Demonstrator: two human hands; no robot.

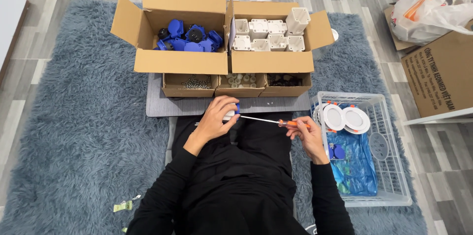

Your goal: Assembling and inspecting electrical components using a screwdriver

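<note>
Blue and white plastic shows between the curled fingers of the left hand [217,116], which is wrapped tight round a small fitting [233,112] just above the person's lap. From three o'clock a screwdriver [268,120] lies nearly level with its tip at that fitting, its orange handle pinched in the closed fingers of the right hand [306,134]. At twelve o'clock stand three small trays [236,85], and beyond them a carton of blue parts [189,38] and one of white housings [268,35]. At three o'clock a white basket [389,156] holds round white lamps [345,118].
</note>
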